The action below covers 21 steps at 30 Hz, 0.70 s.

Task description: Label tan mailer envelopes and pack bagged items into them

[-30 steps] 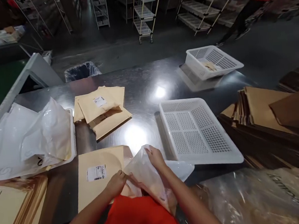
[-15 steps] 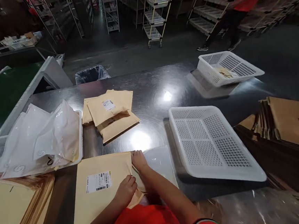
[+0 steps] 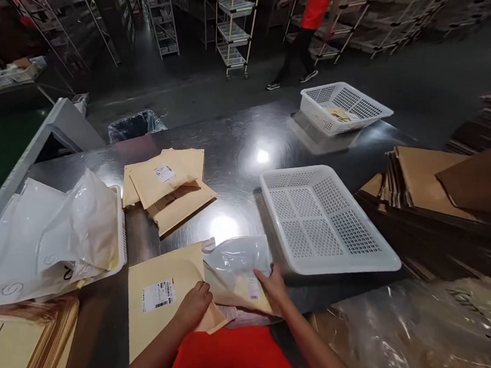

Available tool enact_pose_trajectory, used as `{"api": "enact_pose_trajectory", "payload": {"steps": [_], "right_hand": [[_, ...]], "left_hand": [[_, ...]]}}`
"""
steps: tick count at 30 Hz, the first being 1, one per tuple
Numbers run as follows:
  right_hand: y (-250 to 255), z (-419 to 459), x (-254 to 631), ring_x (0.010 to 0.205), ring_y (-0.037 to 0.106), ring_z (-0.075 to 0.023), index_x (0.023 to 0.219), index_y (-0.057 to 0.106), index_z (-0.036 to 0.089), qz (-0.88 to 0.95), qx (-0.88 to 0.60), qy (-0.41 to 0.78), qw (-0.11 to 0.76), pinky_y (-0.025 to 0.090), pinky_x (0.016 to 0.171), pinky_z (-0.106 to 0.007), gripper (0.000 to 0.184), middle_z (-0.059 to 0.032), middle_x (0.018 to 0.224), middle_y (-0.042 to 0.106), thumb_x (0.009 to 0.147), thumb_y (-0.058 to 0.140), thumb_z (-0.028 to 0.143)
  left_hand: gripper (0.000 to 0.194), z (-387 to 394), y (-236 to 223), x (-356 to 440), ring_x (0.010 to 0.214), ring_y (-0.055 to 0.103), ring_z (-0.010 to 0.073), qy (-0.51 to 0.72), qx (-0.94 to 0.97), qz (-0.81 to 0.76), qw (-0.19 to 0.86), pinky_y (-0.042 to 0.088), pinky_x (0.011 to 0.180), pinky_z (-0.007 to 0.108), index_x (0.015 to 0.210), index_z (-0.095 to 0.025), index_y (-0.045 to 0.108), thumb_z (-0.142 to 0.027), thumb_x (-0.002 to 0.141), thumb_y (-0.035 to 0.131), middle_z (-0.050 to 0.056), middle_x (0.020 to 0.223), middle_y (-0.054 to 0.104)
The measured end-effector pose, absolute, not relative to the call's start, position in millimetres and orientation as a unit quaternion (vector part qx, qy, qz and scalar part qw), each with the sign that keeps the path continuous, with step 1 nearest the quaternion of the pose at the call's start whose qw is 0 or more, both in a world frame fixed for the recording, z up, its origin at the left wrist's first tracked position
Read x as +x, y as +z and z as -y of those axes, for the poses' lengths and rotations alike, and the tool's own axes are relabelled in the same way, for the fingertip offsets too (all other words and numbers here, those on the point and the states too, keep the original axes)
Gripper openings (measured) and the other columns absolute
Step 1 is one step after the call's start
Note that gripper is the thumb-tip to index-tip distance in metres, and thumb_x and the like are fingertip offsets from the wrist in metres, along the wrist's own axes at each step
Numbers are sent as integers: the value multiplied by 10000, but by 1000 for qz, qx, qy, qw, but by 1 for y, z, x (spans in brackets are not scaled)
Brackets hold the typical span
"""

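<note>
A large tan mailing envelope (image 3: pixel 155 329) with a white printed label lies on the metal table in front of me. My left hand (image 3: pixel 196 304) is closed on the right edge of this envelope, by its opening. Right beside that opening lies a clear plastic bag (image 3: pixel 237 259) with pale contents and a small label. My right hand (image 3: pixel 274 287) grips the bag's right edge between thumb and fingers. Striped material shows under the bag near the envelope's lower corner; I cannot make out what it is.
Several labelled envelopes (image 3: pixel 168 182) lie behind. A white basket (image 3: pixel 280 244) stands at right, another basket (image 3: pixel 326 128) farther back. White plastic packages (image 3: pixel 53 241) fill a basket at left. Envelope stack (image 3: pixel 18 341) and cardboard (image 3: pixel 429 179) flank the table. A person (image 3: pixel 316 6) walks beyond.
My right hand has moved from the envelope's opening to the right edge of the plastic bag, which now lies closer against the envelope. The person in the background has walked left.
</note>
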State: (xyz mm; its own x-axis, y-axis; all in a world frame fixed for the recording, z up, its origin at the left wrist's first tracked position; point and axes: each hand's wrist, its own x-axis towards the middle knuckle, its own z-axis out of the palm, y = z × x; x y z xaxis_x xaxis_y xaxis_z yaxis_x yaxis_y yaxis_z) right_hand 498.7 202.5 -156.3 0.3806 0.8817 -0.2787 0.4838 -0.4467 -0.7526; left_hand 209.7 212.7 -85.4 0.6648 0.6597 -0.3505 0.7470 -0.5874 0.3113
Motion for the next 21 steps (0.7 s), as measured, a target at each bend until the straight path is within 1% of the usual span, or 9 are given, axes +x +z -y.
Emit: {"api": "enact_pose_trajectory", "payload": {"steps": [2,4,6,9,13,15,17,19,21], "right_hand": [[-157,-207,498,1043,630,-287,1233,535,131,468,-718,414,305,515,915,-406,581,-157,1162,656,733,563,425],[-150,-216,502,1081,612,-273,1191,583,170,494,-660,470,317,488,964,-397,540,-116,1177,666,692,573,377],[-140,-226,513,1082,606,-275,1147,616,175,504,-630,496,322,486,967,-411,509,-105,1155,675,670,571,345],[-126,-234,527,1060,604,-268,1048,648,177,509,-616,508,321,497,940,-405,430,-96,1106,679,647,560,306],[-116,-239,505,1054,592,-241,1000,644,194,537,-577,535,305,473,953,-380,352,-78,1103,658,672,540,267],[-113,-242,482,978,609,-231,1010,636,201,553,-553,553,288,477,931,-386,346,-54,1032,672,676,561,249],[-112,-246,463,957,609,-231,1049,630,207,564,-529,571,278,474,927,-392,390,-35,1018,679,661,590,227],[-112,-248,451,1023,595,-236,1159,596,211,561,-517,582,283,470,940,-388,485,-41,1125,661,674,587,220],[-115,-247,444,1100,575,-234,1300,510,212,519,-516,608,309,467,961,-382,579,-56,1258,611,723,568,227]], "left_hand": [[217,-218,-84,212,1098,524,197,-95,890,-393,210,484,873,312,969,-197,614,-134,942,408,47,1139,619],[221,-224,-82,211,1089,525,183,-87,898,-383,197,482,870,300,988,-209,612,-141,945,406,35,1135,617],[222,-229,-79,206,1074,531,177,-81,907,-371,182,483,867,295,988,-210,614,-141,946,407,30,1122,620],[218,-234,-77,203,1047,548,187,-75,921,-348,157,492,856,306,934,-189,624,-133,944,414,40,1073,634],[198,-230,-79,228,1026,559,200,-49,939,-311,138,499,849,322,937,-173,626,-144,943,431,55,1055,639],[177,-225,-80,248,998,568,203,-28,949,-283,135,504,823,318,931,-165,628,-170,942,451,59,1018,646],[178,-220,-80,261,945,580,198,-7,957,-258,132,508,784,309,898,-165,628,-197,944,459,53,947,651],[188,-219,-77,263,920,586,194,16,960,-251,126,512,765,307,890,-167,623,-194,948,447,55,929,652],[186,-220,-71,258,934,589,200,37,958,-257,118,516,765,312,902,-161,617,-162,944,436,74,961,656]]}}
